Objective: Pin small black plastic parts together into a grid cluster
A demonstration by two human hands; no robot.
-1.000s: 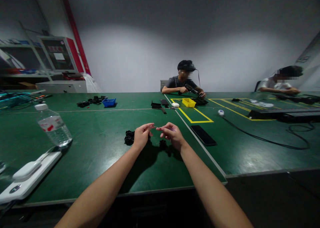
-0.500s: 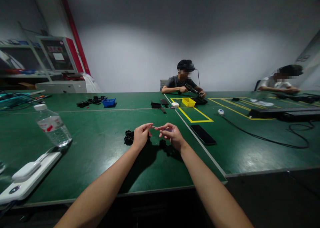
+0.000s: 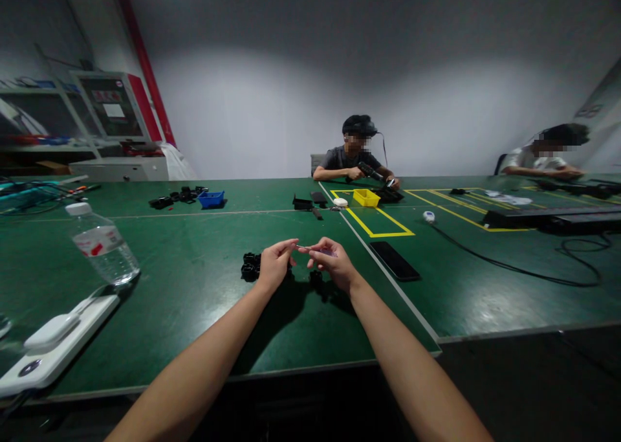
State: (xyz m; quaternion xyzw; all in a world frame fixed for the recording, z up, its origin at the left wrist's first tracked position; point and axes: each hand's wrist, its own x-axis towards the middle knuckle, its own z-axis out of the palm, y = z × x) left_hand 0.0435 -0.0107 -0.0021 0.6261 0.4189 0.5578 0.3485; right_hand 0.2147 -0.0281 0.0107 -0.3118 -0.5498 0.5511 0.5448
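My left hand (image 3: 274, 263) and my right hand (image 3: 331, 263) are raised close together over the green table (image 3: 184, 287). Both are pinched on the ends of a thin short piece (image 3: 303, 247) that spans the gap between their fingertips; it is too small to name. A cluster of small black plastic parts (image 3: 250, 266) lies on the table just behind my left hand. Another black part (image 3: 315, 277) sits under my right hand.
A water bottle (image 3: 100, 243) and a white device (image 3: 53, 343) are at the left. A black phone (image 3: 394, 261) lies right of my hands. Farther back are a blue bin (image 3: 212, 198), a yellow bin (image 3: 366, 198) and cables. Two other people sit at the far side.
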